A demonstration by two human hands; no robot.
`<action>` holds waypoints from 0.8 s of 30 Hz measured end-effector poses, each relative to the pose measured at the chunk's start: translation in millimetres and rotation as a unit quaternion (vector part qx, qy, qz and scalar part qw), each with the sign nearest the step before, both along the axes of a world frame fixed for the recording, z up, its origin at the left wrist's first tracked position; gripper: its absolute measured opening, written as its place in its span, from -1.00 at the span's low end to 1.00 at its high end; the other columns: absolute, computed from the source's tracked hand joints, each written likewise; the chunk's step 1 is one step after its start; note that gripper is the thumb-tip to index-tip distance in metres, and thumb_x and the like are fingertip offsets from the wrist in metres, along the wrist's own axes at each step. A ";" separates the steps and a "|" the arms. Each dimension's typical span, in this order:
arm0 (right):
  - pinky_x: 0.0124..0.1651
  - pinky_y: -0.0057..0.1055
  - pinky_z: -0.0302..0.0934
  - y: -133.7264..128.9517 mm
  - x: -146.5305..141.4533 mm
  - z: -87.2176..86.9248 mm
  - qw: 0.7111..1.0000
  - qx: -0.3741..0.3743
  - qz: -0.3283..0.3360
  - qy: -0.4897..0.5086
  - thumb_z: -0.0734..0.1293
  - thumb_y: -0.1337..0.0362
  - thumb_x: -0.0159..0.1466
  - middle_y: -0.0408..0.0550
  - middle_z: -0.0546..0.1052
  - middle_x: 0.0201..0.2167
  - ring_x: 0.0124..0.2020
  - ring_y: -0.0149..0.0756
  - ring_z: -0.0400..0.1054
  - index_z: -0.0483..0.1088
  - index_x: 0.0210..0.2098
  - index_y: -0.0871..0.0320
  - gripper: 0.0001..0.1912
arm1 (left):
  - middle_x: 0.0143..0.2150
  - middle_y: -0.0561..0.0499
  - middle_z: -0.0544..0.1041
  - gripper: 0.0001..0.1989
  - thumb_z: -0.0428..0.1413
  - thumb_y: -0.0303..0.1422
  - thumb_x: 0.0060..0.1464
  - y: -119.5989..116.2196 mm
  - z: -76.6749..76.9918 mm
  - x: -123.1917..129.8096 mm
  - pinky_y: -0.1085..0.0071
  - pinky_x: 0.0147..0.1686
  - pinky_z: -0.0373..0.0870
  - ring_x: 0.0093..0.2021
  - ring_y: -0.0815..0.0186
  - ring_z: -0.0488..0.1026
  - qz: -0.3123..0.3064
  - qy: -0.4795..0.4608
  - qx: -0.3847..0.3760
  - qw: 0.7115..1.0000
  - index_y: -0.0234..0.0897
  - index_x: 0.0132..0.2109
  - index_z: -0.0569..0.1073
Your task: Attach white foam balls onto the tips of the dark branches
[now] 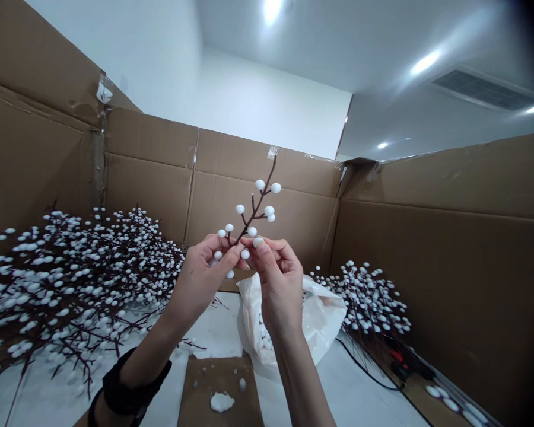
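Raised in front of me is a brown artificial berry branch (263, 198) with several white berries on short twigs. My left hand (204, 267) pinches its stem low down, fingers wrapped round it. Close beside it, my right hand (279, 273) grips a white berry (258, 242) between thumb and forefinger, at a side twig of the branch. Whether that berry sits on the twig cannot be seen. One upper twig has a bare tip. Behind my right hand stands a white plastic bag (323, 314) with loose white berries inside.
A large heap of white-berried branches (89, 279) lies at left, a smaller bunch (369, 296) at right. A cardboard piece (220, 391) on the white table bears a white blob (222, 402). A black cable (369, 373) runs at right. Cardboard walls (445, 267) surround the table.
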State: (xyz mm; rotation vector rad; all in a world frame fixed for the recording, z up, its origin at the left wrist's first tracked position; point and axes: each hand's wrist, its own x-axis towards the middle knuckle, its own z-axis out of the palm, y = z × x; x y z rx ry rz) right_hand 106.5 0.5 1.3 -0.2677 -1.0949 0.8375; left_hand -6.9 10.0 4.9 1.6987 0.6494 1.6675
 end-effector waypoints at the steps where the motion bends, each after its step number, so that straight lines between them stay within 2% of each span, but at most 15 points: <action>1: -0.17 -0.44 0.37 -0.1 -0.4 0.2 1.000 0.000 0.002 0.000 0.40 0.27 0.19 -0.08 0.62 -0.33 -0.27 -0.39 0.50 0.42 -0.42 0.17 -0.88 | -0.36 0.10 0.51 -0.84 0.12 -0.30 0.13 0.5 0.5 -0.4 0.52 -0.25 0.34 -0.33 0.44 0.44 0.005 0.002 0.002 1.000 -0.25 -0.37 0.51; 9: -0.30 -0.48 0.36 1.4 -0.6 0.9 1.000 0.000 0.008 0.003 0.40 0.25 0.19 -0.11 0.59 -0.35 -0.34 -0.42 0.47 0.41 -0.40 0.16 -0.87 | -0.25 0.05 0.54 -0.83 0.14 -0.22 0.11 4.1 -1.4 0.1 0.42 -0.12 0.35 -0.19 0.34 0.47 0.006 0.016 0.014 1.000 -0.18 -0.26 0.56; 17: -0.34 -0.53 0.34 3.2 0.0 -0.5 1.000 -0.001 0.010 -0.002 0.39 0.24 0.20 -0.14 0.57 -0.41 -0.44 -0.49 0.41 0.40 -0.40 0.16 -0.87 | -0.27 0.05 0.49 -0.86 0.16 -0.27 0.07 -2.3 2.3 2.5 0.48 -0.22 0.37 -0.23 0.37 0.44 0.036 0.012 0.032 0.999 -0.20 -0.26 0.57; 24: -0.39 -0.55 0.34 2.3 0.7 -0.2 1.000 -0.008 0.007 -0.007 0.41 0.23 0.17 -0.16 0.57 -0.43 -0.48 -0.50 0.40 0.42 -0.42 0.16 -0.87 | -0.29 0.05 0.47 -0.87 0.15 -0.29 0.08 -4.6 2.2 4.3 0.49 -0.23 0.37 -0.25 0.38 0.42 0.064 0.028 0.054 0.996 -0.20 -0.31 0.57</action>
